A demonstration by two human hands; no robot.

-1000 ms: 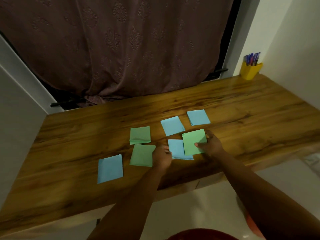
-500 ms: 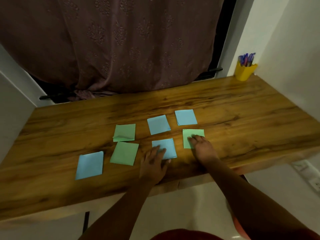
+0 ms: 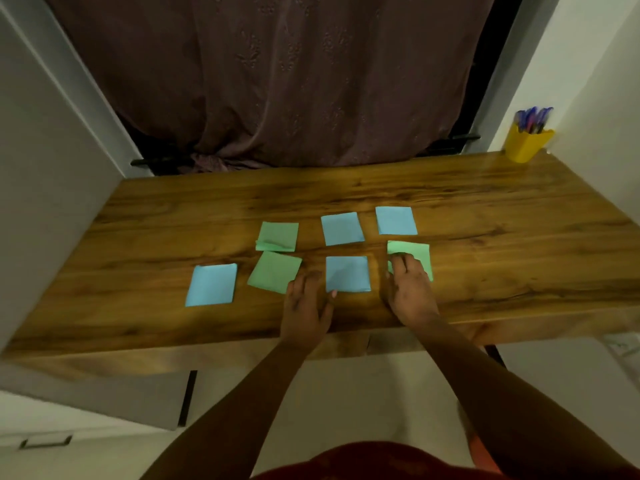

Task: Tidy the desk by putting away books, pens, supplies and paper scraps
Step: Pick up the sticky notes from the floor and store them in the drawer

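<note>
Green paper (image 3: 417,252) near the desk (image 3: 485,209) edge is pinned flat under the right hand (image 3: 410,289), fingers spread, probably for sliding. Beside the blue paper (image 3: 348,273), the left hand (image 3: 306,306) lies flat, holding nothing.

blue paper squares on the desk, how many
4. One at far left, one by the left hand, two in the back row: middle and right. More could hide under others; none show.
</note>
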